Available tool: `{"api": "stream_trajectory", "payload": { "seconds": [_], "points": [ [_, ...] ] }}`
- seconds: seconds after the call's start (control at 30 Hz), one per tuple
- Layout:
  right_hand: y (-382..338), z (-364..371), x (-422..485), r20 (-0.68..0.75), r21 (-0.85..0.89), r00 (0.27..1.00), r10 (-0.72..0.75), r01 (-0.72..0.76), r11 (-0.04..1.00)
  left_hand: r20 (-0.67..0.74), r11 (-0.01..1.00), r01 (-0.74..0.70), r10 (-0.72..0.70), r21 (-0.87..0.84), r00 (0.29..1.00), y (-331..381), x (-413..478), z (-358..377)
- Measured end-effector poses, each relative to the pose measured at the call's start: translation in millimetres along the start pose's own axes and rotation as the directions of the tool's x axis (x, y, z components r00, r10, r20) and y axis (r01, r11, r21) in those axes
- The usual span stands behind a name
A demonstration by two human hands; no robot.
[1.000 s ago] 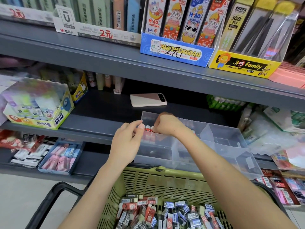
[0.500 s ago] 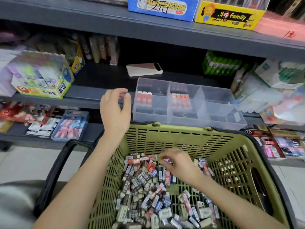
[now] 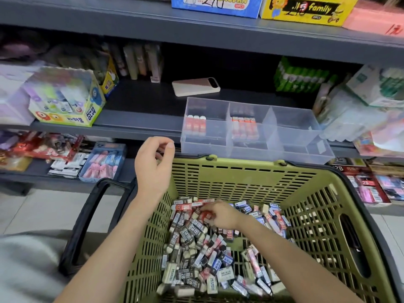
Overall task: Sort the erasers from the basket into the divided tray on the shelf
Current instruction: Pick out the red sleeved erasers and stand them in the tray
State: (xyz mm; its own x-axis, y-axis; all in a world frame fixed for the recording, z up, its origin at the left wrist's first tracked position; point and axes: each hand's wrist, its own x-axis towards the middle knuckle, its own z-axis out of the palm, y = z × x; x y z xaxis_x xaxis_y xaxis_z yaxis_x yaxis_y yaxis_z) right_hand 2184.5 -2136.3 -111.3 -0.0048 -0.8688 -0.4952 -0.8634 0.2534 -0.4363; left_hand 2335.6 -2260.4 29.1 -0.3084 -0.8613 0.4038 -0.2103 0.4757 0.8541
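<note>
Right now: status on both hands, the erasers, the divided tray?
Left hand empty, loosely curled, over rim of green plastic basket. Right hand pinches red-sleeved eraser inside it. Clear divided plastic tray: two compartments hold red erasers, path unobstructed.

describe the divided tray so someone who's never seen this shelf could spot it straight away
On the middle grey shelf, above the far rim of the green basket, the divided tray sits at the front edge, before a pale phone. Unlike the printed glue carton nearby, it is clear plastic, with red-and-white erasers lined in its left and middle back sections.
</note>
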Motion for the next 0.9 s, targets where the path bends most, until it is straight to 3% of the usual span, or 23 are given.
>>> {"api": "stream_trajectory", "payload": {
  "seconds": [0.13, 0.3, 0.4, 0.5, 0.57, 0.63, 0.67, 0.73, 0.8, 0.83, 0.9],
  "points": [
    [9, 4, -2, 0.035, -0.089, 0.995, -0.091, 0.094, 0.992, 0.032, 1.000, -0.003, 0.002, 0.012, 0.999, 1, -1, 2],
    [9, 9, 6, -0.052, -0.160, 0.996, -0.068, 0.059, 0.985, 0.096, 0.998, -0.025, 0.020, 0.049, 0.995, 4, -5, 5],
    [12, 8, 9, -0.043, -0.256, 0.997, -0.062, 0.049, 0.966, 0.141, 0.996, -0.032, 0.020, 0.079, 0.990, 4, -7, 7],
    [12, 7, 5, -0.004, -0.246, 0.998, -0.055, 0.053, 0.968, 0.174, 0.994, -0.035, 0.017, 0.106, 0.985, 6, -8, 8],
    [10, 7, -4, -0.074, -0.108, 0.997, -0.035, 0.027, 0.994, 0.196, 0.997, -0.008, -0.008, 0.081, 0.981, 7, -10, 9],
    [2, 1, -20, -0.244, 0.224, 0.967, 0.076, -0.020, 0.974, 0.231, 0.999, 0.046, -0.051, 0.027, 0.972, 8, -12, 10],
    [-3, -5, -29, -0.315, 0.407, 0.936, 0.160, -0.019, 0.913, 0.270, 0.997, 0.081, -0.079, 0.003, 0.960, 9, -13, 11],
    [-18, -22, -46, -0.373, 0.709, 0.891, 0.259, 0.094, 0.699, 0.419, 0.985, 0.172, -0.156, -0.001, 0.895, 12, -18, 14],
    [-34, -39, -57, -0.372, 0.852, 0.896, 0.242, 0.226, 0.472, 0.612, 0.947, 0.320, -0.260, 0.011, 0.747, 16, -24, 20],
    [-42, -45, -61, -0.376, 0.863, 0.901, 0.216, 0.256, 0.435, 0.698, 0.899, 0.439, -0.317, 0.004, 0.643, 19, -27, 23],
    [-55, -55, -65, -0.404, 0.834, 0.903, 0.145, 0.299, 0.464, 0.812, 0.772, 0.636, -0.373, 0.002, 0.450, 23, -34, 29]
  ]
}}
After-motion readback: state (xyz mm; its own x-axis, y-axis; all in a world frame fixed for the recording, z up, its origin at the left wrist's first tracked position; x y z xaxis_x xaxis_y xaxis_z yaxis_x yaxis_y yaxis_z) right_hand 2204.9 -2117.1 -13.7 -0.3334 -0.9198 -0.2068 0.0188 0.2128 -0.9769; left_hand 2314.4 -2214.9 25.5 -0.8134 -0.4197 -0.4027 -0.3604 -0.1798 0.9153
